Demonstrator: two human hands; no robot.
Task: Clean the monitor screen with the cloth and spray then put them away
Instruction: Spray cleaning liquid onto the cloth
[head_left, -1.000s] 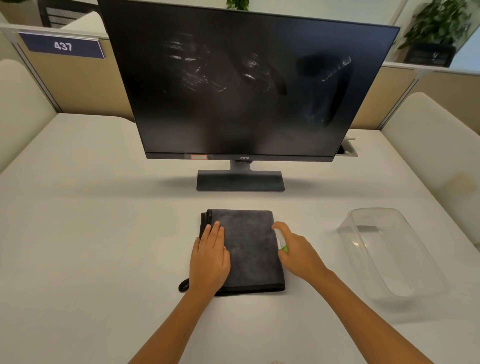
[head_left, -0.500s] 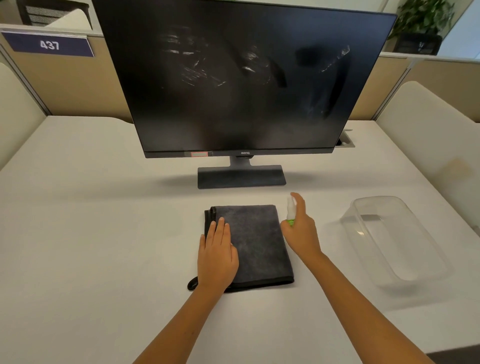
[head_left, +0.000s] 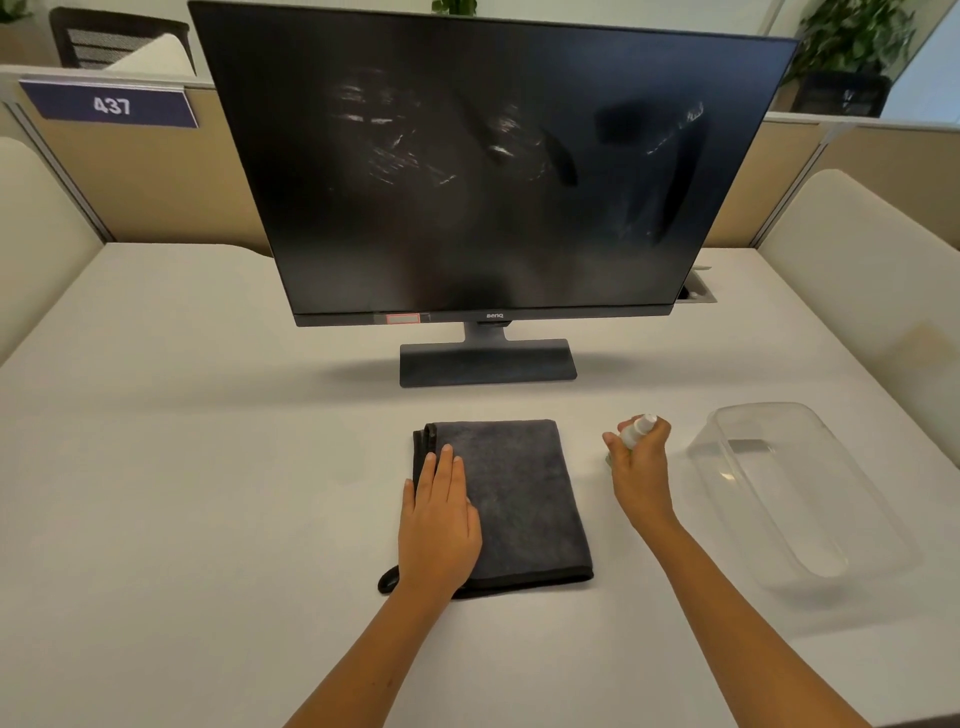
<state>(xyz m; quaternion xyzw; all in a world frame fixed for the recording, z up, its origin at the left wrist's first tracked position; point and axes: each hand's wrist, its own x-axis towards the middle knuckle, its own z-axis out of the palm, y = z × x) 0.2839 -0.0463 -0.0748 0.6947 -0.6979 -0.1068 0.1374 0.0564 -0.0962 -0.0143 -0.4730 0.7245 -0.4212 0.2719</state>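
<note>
A: Office desk (head_left: 182, 467), smeared monitor (head_left: 488, 171). Hands?
B: Left hand (head_left: 439, 525) flat on folded cloth (head_left: 519, 499); right hand (head_left: 640, 470) grasps spray bottle (head_left: 638, 431), just right of cloth.
A: Tip?
B: Aim nozzle at screen, mist lightly, then wipe.
A: Bin?
B: Clear tub (head_left: 800, 499), looks empty.

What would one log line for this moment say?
left hand flat on folded grey cloth | right hand grips spray bottle | monitor screen smudged | clear bin empty
</note>
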